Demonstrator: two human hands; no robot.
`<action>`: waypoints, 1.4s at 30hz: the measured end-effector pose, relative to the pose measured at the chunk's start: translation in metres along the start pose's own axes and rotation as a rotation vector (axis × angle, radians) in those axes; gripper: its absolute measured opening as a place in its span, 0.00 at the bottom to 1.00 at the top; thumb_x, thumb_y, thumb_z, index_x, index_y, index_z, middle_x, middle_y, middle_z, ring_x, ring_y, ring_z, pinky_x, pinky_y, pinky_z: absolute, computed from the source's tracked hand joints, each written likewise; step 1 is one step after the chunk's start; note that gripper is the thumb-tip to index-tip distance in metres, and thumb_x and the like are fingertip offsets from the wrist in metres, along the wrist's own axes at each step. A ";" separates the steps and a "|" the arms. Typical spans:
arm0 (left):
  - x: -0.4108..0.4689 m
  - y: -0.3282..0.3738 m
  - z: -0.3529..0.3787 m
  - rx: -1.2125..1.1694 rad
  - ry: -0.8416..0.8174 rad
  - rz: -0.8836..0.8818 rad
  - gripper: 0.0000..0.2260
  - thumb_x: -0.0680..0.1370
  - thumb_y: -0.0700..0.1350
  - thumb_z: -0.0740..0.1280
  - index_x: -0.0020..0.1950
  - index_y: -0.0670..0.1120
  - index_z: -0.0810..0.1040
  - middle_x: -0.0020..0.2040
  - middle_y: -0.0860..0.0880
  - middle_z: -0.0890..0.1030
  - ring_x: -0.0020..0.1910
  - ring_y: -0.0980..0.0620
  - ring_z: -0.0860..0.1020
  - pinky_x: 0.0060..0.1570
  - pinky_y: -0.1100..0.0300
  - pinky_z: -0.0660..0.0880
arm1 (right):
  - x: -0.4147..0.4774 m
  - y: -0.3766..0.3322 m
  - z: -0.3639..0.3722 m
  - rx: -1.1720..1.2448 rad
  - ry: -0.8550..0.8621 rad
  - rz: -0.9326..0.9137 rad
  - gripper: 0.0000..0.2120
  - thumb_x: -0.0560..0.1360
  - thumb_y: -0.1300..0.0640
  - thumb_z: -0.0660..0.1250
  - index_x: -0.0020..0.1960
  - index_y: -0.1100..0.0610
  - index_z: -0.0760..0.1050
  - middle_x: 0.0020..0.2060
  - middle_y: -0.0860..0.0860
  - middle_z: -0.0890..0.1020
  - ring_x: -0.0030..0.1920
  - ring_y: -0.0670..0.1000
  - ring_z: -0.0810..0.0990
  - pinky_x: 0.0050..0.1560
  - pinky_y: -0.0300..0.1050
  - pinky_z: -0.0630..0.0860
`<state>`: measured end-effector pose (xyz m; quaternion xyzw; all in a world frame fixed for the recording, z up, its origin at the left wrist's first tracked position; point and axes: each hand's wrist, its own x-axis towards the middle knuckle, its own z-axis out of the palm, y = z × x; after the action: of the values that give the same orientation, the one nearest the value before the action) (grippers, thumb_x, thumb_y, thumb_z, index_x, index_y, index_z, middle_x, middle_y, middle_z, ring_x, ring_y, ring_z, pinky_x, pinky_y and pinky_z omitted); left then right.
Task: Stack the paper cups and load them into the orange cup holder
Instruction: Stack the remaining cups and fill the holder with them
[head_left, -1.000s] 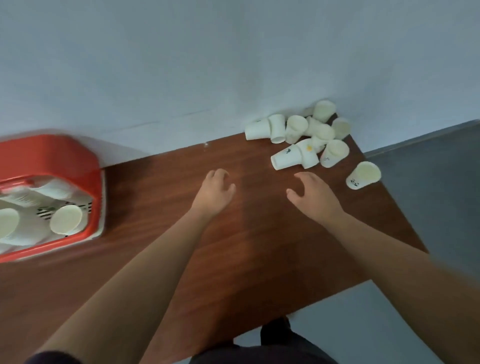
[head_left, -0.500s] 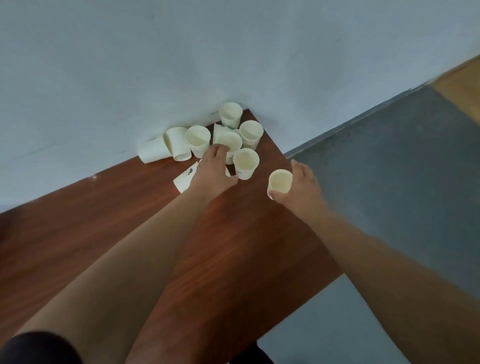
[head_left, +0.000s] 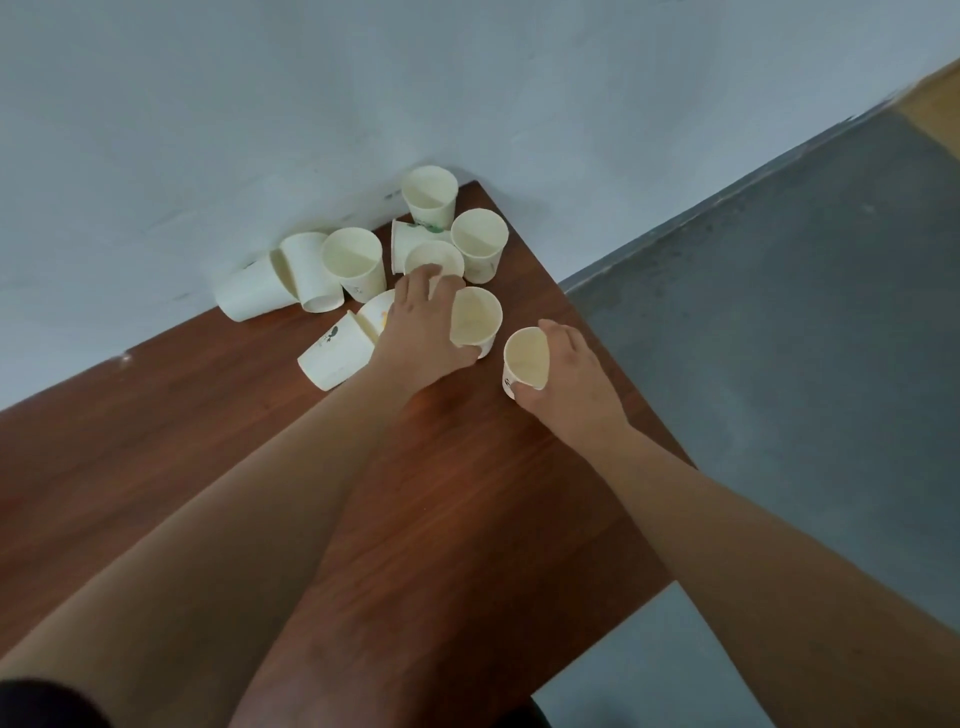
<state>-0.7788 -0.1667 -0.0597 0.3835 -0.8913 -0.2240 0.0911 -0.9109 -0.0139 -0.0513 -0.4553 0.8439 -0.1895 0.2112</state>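
Already both hands are in the pile at the tabletop's (head_left: 156, 441) far right corner. The right hand (head_left: 576, 379) wraps 1 upright cup (head_left: 525, 358), mouth up; the left hand (head_left: 423, 332) curls against a second upright cup (head_left: 475, 319), fingers reaching into the cluster (head_left: 353, 265) beyond. Nesting means lifting right over left. No orange holder shows.

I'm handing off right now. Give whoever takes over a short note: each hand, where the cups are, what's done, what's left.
Right hand: closed around one upright cup near the table's right edge.
Left hand: on the cluster, fingers against another upright cup; grip unclear.
Remaining loose cups: far corner by the wall, some upright, some tipped.
Done: no stack visible.
Left: nest all cups, load the orange holder, which is out of view.
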 end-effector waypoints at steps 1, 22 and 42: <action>-0.005 0.001 -0.004 -0.022 0.034 -0.007 0.37 0.62 0.55 0.74 0.67 0.40 0.73 0.69 0.39 0.70 0.67 0.35 0.68 0.63 0.42 0.70 | -0.002 -0.004 -0.002 0.016 0.002 -0.003 0.39 0.72 0.50 0.75 0.76 0.57 0.61 0.70 0.55 0.69 0.66 0.59 0.72 0.63 0.53 0.72; -0.354 -0.134 -0.238 -0.406 0.498 -0.665 0.31 0.71 0.42 0.74 0.72 0.49 0.67 0.67 0.52 0.68 0.62 0.57 0.68 0.62 0.60 0.67 | -0.134 -0.306 0.030 0.262 -0.308 -0.453 0.38 0.69 0.48 0.77 0.74 0.51 0.64 0.67 0.47 0.71 0.64 0.47 0.71 0.62 0.42 0.69; -0.531 -0.377 -0.293 -0.093 0.508 -0.847 0.36 0.71 0.45 0.78 0.76 0.50 0.67 0.69 0.44 0.68 0.67 0.42 0.71 0.62 0.47 0.74 | -0.222 -0.532 0.217 0.213 -0.388 -0.573 0.34 0.68 0.51 0.77 0.70 0.50 0.68 0.63 0.48 0.72 0.60 0.48 0.73 0.59 0.43 0.72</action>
<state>-0.0730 -0.1069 0.0269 0.7498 -0.5960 -0.1806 0.2235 -0.3199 -0.1259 0.0799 -0.6761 0.6019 -0.2379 0.3520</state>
